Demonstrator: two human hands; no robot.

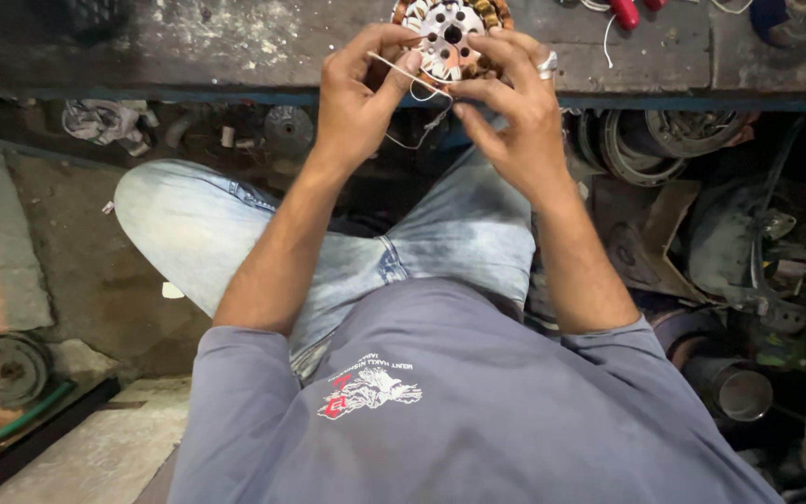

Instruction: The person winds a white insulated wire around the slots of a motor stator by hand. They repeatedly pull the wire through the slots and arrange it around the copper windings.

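The cluttered workshop floor [95,280] lay below the seated person's jeans-clad knees. Above them, the left hand [356,98] pinched a thin white wire [412,73], while the right hand [515,112] gripped the copper-wound motor stator [450,33] on the worn workbench [235,42].

Both bare arms reach forward from short grey sleeves, far out in front of the body. They come closer together toward the hands. The left hand [358,89] is on the left, with its back turned up. Its fingers are curled, and the thumb and first finger are pinched together. The right hand [510,103] is just beside it on the right, almost touching it. Its fingers are bent and spread, pointing left, and one finger wears a silver ring. Both wrists are nearly straight.
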